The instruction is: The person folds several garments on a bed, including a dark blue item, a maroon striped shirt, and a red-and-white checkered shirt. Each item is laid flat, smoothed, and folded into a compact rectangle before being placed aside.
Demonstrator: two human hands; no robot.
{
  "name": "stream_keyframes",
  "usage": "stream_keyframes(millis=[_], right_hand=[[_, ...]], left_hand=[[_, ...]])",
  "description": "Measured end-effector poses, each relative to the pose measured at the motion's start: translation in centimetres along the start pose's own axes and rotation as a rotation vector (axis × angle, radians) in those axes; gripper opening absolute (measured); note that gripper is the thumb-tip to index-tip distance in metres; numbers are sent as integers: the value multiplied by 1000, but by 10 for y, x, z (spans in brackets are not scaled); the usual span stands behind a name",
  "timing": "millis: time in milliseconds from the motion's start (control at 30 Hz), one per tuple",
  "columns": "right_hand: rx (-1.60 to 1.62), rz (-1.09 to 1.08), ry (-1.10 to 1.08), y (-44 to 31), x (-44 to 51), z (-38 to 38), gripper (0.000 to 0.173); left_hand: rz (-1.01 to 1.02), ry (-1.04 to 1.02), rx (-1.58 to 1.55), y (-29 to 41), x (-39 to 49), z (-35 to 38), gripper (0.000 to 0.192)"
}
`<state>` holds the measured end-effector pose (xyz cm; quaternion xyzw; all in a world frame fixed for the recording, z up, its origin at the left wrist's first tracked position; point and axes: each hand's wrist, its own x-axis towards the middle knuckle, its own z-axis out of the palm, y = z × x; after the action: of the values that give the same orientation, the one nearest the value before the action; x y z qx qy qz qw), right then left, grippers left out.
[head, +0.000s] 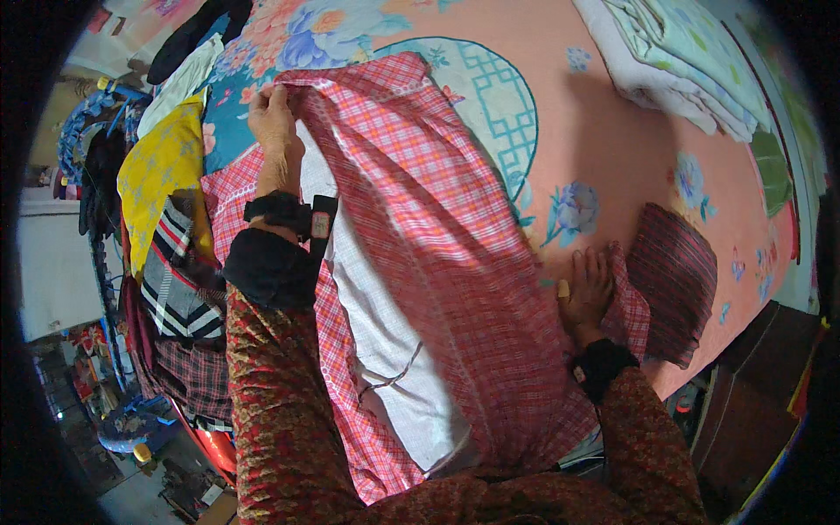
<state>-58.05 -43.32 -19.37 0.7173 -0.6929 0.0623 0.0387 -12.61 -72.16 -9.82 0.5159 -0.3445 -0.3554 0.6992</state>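
Observation:
A red-and-white plaid cloth piece (420, 177) with a white lining (374, 315) lies spread across the bed, partly folded over itself. At the upper left, my left hand (270, 118) pinches the plaid cloth's edge between thumb and fingers. A thin tie or cord (400, 377) rests on the white lining. Toward the right, my right hand (587, 292) lies with fingers apart at the cloth's right side, next to a narrow plaid strip (633, 308). Whether it grips any fabric is unclear. A dark striped folded cloth (676, 282) sits just right of that strip.
Folded light blankets (682, 65) lie at the upper right of the floral bedsheet (558, 118). Yellow cloth (164, 164), a grey-black checked cloth (177, 295) and other garments are heaped along the left edge. A blue frame (108, 328) stands beyond them, and a brown box-like object (748, 394) is at the lower right.

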Motion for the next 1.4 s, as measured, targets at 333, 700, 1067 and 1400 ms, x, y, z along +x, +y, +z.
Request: stream_keyframes(millis=[333, 700, 1067, 1400], right_hand=[[33, -35, 11, -3, 2, -1, 52], [49, -72, 17, 1, 4, 2, 58], [-27, -72, -1, -2, 2, -2, 53], [-33, -87, 34, -2, 5, -3, 52]], left_hand=[[367, 143, 1058, -30, -27, -75, 54], [175, -181, 1666, -30, -85, -97, 35], [295, 74, 1220, -38, -64, -52, 20], [238, -225, 761, 2, -124, -63, 43]])
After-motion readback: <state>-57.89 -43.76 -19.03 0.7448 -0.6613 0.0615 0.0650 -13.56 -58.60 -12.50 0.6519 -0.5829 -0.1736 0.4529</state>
